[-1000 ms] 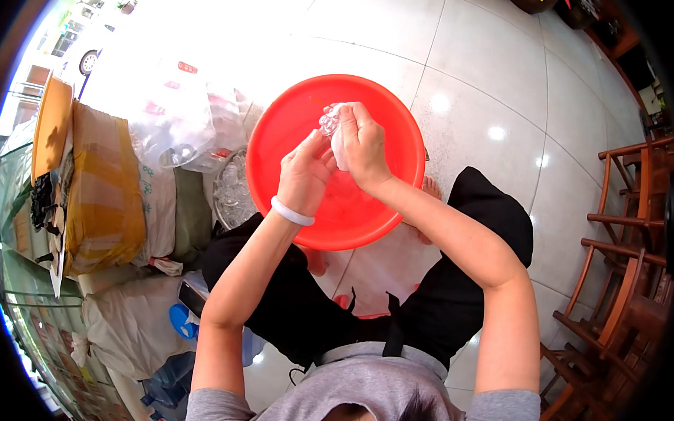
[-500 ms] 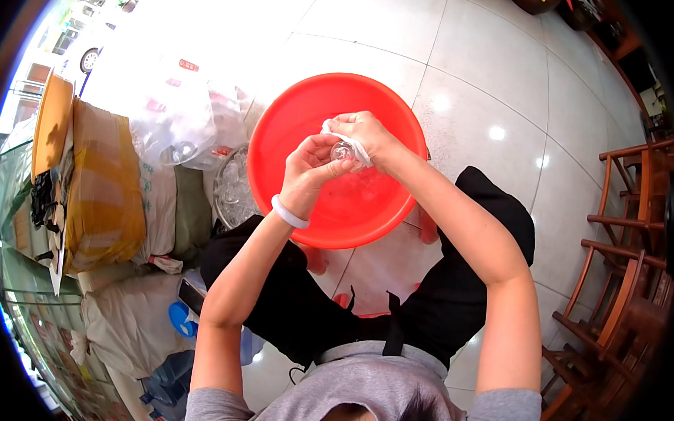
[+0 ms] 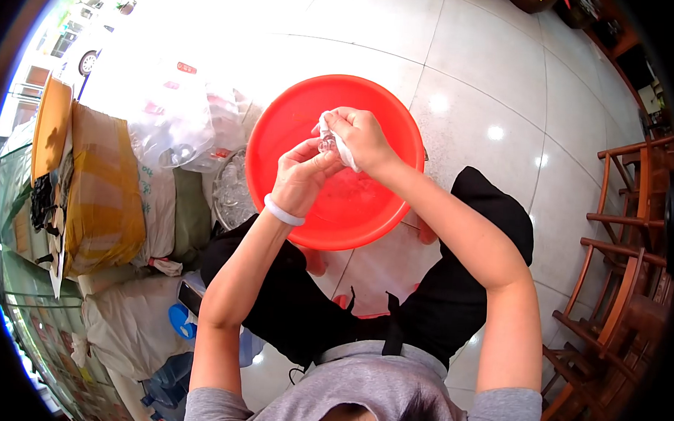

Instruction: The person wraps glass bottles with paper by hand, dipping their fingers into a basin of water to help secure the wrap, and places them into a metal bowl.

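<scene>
Both hands are above a wide red basin [image 3: 278, 201] that stands on the floor between my legs. My left hand [image 3: 303, 174], with a white band at its wrist, is closed on a small clear glass piece [image 3: 327, 144], whose full shape is partly hidden by fingers. A white cloth [image 3: 344, 150] is bunched in my right hand [image 3: 360, 135], its fingers closed and pressing it against the glass piece. Some shallow liquid seems to lie in the basin's bottom.
Left of the basin, a metal bowl [image 3: 222, 206] holds several clear glass pieces, with clear plastic bags [image 3: 173, 127] behind it. A taped carton [image 3: 104, 187] stands farther left. Wooden chairs [image 3: 616, 294] line the right side, on pale floor tiles [image 3: 490, 90].
The glass piece has turned between my hands and shows less of its round face. My right hand and the cloth have shifted slightly left, wrapping more around it.
</scene>
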A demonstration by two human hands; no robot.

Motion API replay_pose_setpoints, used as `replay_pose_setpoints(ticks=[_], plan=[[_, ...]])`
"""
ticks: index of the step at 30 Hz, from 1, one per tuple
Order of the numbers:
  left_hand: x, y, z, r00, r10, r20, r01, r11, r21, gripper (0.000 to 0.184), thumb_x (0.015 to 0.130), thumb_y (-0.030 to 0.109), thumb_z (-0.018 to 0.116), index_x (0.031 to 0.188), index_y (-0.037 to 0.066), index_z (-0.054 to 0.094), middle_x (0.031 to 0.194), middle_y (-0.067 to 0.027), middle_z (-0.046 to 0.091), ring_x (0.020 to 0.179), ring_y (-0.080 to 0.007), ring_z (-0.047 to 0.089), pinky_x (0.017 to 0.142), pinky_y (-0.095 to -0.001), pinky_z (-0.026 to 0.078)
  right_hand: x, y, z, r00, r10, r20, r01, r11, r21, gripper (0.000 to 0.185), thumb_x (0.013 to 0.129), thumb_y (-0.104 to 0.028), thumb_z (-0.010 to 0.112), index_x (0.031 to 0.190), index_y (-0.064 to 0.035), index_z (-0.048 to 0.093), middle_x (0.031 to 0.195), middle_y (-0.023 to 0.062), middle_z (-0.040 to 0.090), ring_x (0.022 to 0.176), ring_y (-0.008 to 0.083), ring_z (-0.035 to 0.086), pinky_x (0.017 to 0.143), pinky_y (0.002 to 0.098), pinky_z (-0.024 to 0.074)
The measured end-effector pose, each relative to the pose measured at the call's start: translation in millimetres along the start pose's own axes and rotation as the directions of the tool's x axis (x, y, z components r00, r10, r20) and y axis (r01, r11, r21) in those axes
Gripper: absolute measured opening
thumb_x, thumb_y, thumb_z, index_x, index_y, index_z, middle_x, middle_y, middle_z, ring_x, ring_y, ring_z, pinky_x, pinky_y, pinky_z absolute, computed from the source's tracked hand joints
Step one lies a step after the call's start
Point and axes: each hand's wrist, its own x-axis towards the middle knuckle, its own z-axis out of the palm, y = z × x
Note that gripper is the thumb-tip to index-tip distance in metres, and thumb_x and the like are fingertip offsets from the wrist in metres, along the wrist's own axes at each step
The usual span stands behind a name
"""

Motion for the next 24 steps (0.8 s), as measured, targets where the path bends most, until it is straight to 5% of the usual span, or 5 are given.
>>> replay_pose_setpoints(ticks=[6, 10, 15, 20, 24], plan=[[1.1, 3.0, 3.2, 0.996, -0.086, -0.021, 0.082, 0.985, -0.155, 0.028, 0.090, 0.014, 0.050, 0.111, -0.005, 0.050, 0.109, -0.0136, 0.056, 0.099, -0.0240, 0.058, 0.088, -0.0410, 0.049, 9.1, 9.5, -9.0, 0.861, 0.390, 0.326, -0.501, 0.765, 0.406, 0.021, 0.089, -0.018, 0.049, 0.088, -0.0010, 0.060, 0.080, 0.0070, 0.063, 0.067, 0.0129, 0.060, 0.060, 0.0257, 0.0491], [3.8, -3.7, 1.7, 0.996, -0.092, 0.017, 0.092, 0.935, -0.343, 0.031, 0.092, 0.018, 0.047, 0.114, -0.004, 0.049, 0.112, -0.0128, 0.055, 0.102, -0.0232, 0.056, 0.087, -0.0397, 0.049, -2.1, 18.3, 1.1, 0.938, 0.305, 0.166, -0.338, 0.695, 0.634, 0.017, 0.086, -0.018, 0.050, 0.080, -0.0050, 0.059, 0.073, 0.0049, 0.060, 0.060, 0.0134, 0.057, 0.052, 0.0283, 0.0471], [3.5, -19.1, 15.3, 0.989, 0.083, -0.124, -0.063, 0.985, 0.160, 0.036, 0.089, 0.016, 0.054, 0.120, -0.003, 0.049, 0.110, -0.0060, 0.054, 0.106, -0.0168, 0.052, 0.088, -0.0303, 0.047, -7.0, 27.1, 0.5, 0.932, 0.354, 0.082, -0.323, 0.703, 0.634, 0.024, 0.088, -0.021, 0.046, 0.082, -0.0016, 0.058, 0.080, 0.0100, 0.061, 0.072, 0.0183, 0.061, 0.064, 0.0315, 0.0506], [5.2, -14.6, 13.5, 0.984, 0.169, -0.063, -0.144, 0.948, 0.285, 0.042, 0.078, 0.005, 0.066, 0.117, -0.004, 0.052, 0.112, -0.0069, 0.055, 0.110, -0.0169, 0.048, 0.088, -0.0296, 0.045, -3.2, 21.0, 1.5, 0.935, 0.316, 0.162, -0.335, 0.637, 0.694, 0.024, 0.088, -0.023, 0.045, 0.084, -0.0016, 0.057, 0.083, 0.0120, 0.061, 0.076, 0.0212, 0.061, 0.066, 0.0336, 0.0516], [4.0, -11.6, 12.9, 0.875, 0.482, 0.056, -0.364, 0.575, 0.733, 0.042, 0.071, 0.002, 0.069, 0.112, 0.001, 0.057, 0.115, -0.0118, 0.055, 0.113, -0.0226, 0.047, 0.091, -0.0325, 0.043, -0.1, 15.1, 3.9, 0.932, 0.297, 0.208, -0.347, 0.563, 0.751, 0.026, 0.090, -0.024, 0.043, 0.088, -0.0012, 0.056, 0.088, 0.0122, 0.061, 0.081, 0.0218, 0.061, 0.069, 0.0340, 0.0517]])
